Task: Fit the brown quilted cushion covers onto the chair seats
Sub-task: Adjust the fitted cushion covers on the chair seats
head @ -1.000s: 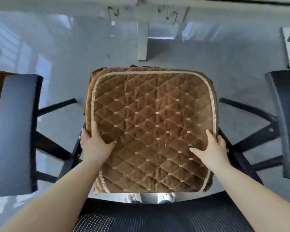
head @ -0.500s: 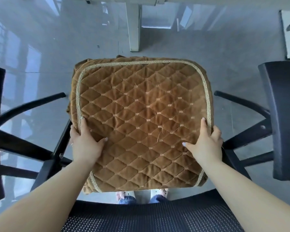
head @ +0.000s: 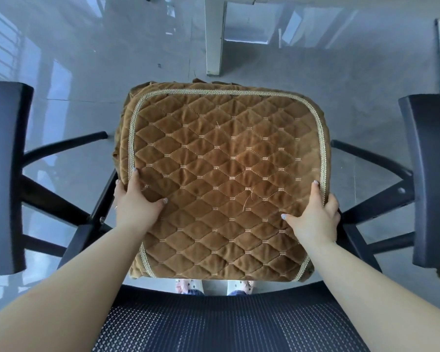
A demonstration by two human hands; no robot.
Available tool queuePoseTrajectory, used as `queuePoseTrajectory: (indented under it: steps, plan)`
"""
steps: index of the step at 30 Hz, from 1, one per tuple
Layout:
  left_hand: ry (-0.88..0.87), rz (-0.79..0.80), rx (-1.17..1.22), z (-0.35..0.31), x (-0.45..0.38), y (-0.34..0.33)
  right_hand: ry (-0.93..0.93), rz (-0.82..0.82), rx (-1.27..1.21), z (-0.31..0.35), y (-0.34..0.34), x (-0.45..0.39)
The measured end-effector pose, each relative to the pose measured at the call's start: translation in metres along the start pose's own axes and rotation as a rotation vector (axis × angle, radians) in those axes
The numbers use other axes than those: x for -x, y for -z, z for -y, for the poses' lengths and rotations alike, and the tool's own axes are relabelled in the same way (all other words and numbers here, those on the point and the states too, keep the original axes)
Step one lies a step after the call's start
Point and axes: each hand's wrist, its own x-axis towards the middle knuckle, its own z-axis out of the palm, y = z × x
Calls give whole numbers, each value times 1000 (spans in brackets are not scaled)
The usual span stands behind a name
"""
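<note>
The brown quilted cushion cover is lying spread over the chair seat, its beige piping framing the top face and its skirt hanging over the seat's edges. The left hand is gripping the cover at the seat's left edge, thumb on top and fingers curled over the piping. The right hand is gripping the right edge likewise, fingers wrapped round the side. Black armrests are flanking the seat on both sides. The mesh backrest is sitting nearest the camera, above the glossy floor.
</note>
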Motion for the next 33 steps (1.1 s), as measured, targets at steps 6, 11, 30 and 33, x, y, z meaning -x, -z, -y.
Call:
queuePoseTrajectory:
  steps: [6,11,30,33]
  plan:
    - [93,100,241,-16,31,28,28,-17,-35,11,31,21]
    - [161,191,704,-34,88,51,277,78,-179,62,59,69]
    - [-18,-289,1185,105,277,342,1019,499,-398,266,110,424]
    - [-36,-365,1213,157,298,389,1065,520,-380,287,94,481]
